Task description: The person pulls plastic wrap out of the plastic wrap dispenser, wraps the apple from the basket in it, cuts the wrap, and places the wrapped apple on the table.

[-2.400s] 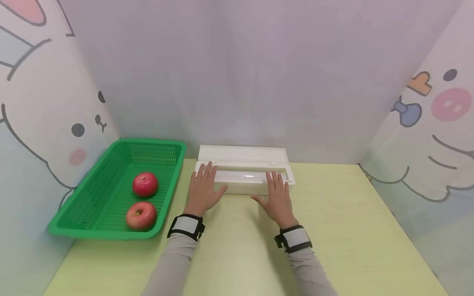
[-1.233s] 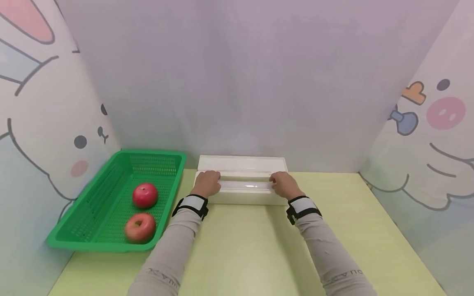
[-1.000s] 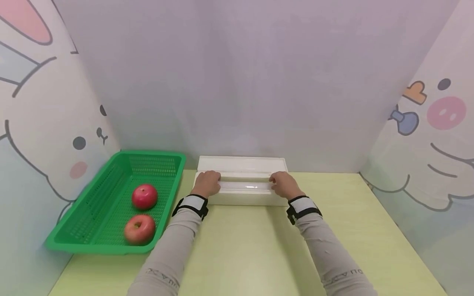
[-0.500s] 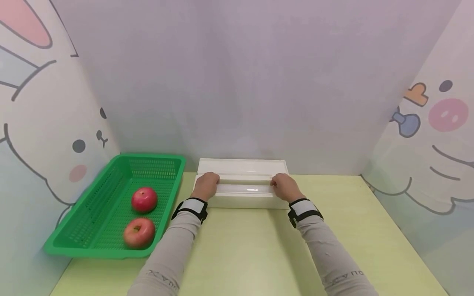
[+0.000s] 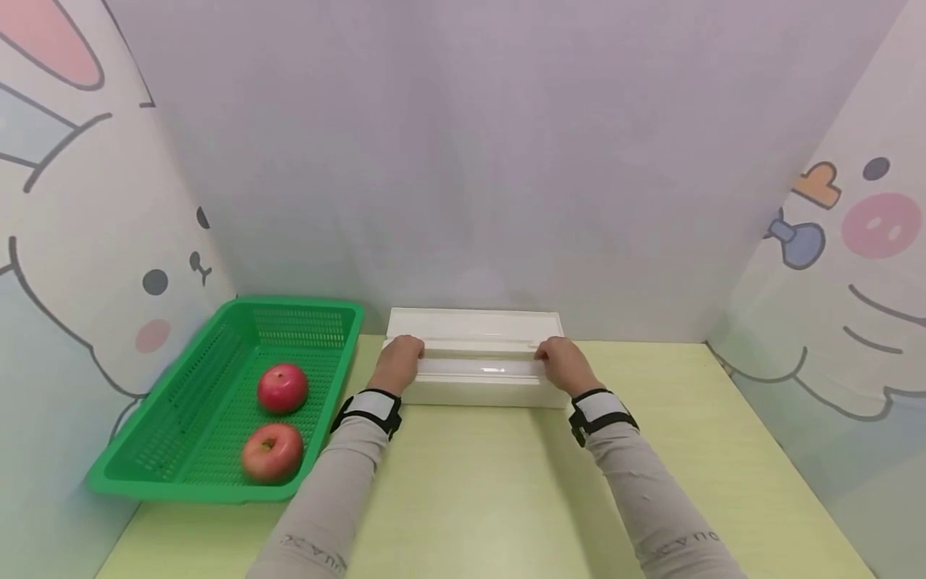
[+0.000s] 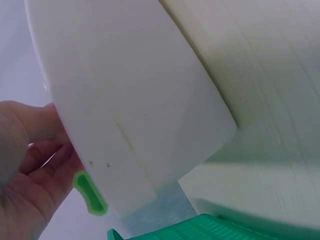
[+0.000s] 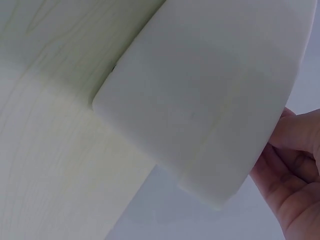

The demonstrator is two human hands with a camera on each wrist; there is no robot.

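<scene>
A long white cling film box sits at the back of the table, its lid tipped back against the wall. Between my hands a glossy strip of cling film shows in the opening. My left hand is curled over the box's left end, my right hand over its right end. Both seem to pinch the film at the opening; the fingertips are largely hidden. In the left wrist view, a small green piece is on the box's edge beside my fingers. The right wrist view shows the box's end wall.
A green plastic basket stands to the left, holding a red apple and a paler apple. Pale yellow tabletop lies in front of the box. Cartoon-printed panels enclose the sides.
Both hands were spread flat on the box earlier, then curled over its ends. Since half a second ago they have shifted slightly apart. The box has stayed in place.
</scene>
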